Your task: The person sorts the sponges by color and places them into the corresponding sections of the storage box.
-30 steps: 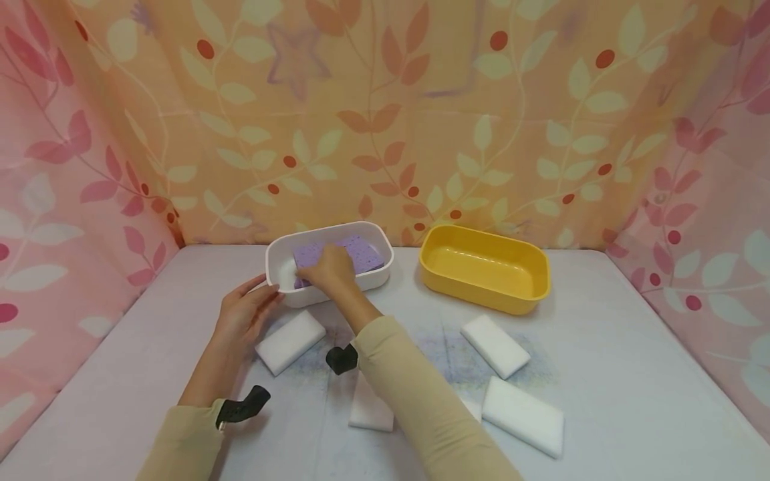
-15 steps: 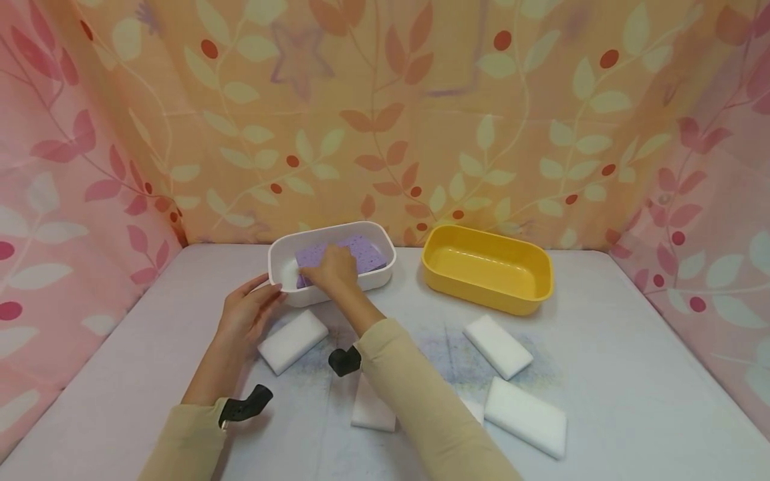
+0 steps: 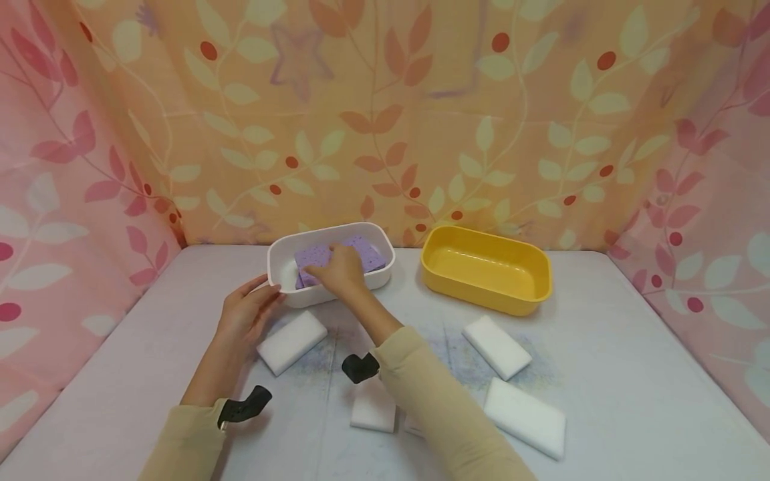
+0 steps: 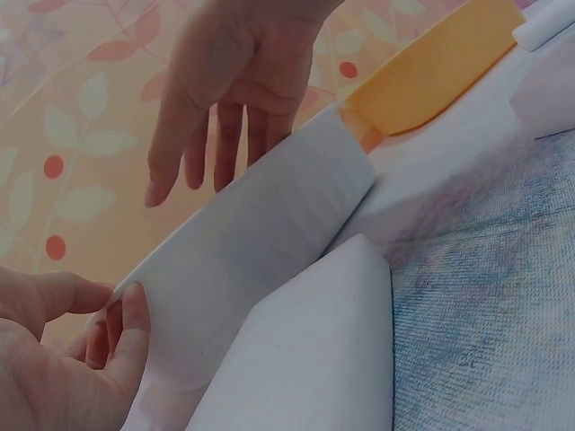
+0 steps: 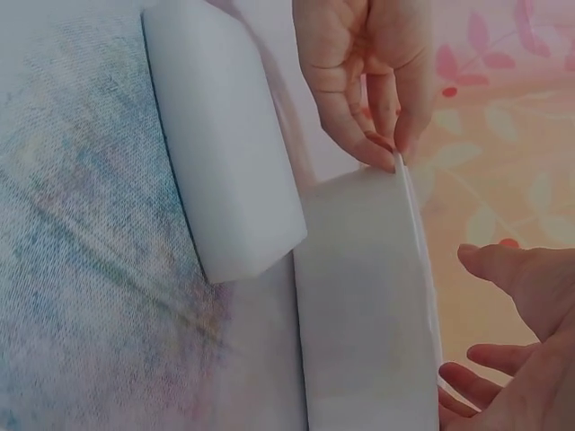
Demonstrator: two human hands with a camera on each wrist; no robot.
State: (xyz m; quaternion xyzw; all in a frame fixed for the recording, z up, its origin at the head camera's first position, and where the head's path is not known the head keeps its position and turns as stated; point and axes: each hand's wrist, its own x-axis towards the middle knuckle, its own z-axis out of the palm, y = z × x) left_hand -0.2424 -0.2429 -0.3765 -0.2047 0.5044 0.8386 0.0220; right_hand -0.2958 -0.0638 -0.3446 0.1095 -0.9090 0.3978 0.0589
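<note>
A white oblong container (image 3: pixel 315 294) stands at the back left of the table, with purple speckled sponges (image 3: pixel 371 254) inside; my right hand partly covers them. My left hand (image 3: pixel 242 314) pinches the container's near left rim between thumb and fingers, as the left wrist view confirms with the container wall (image 4: pixel 243 260) beside it. Over the sponges hovers my right hand (image 3: pixel 345 272), its fingers reaching down past the rim and the thumb spread apart. Nothing shows between the thumb and fingers of the right hand (image 5: pixel 521 350) in the right wrist view.
A yellow container (image 3: pixel 481 294) stands to the right of the white one. Several white foam blocks lie in front: one block (image 3: pixel 293 342) near the left hand, another block (image 3: pixel 496 347) and a larger-looking block (image 3: pixel 525 417) at right. My right sleeve partly hides others.
My right hand has shifted slightly right and its thumb has come away from the purple sponge, releasing it. The left hand stays on the container's rim.
</note>
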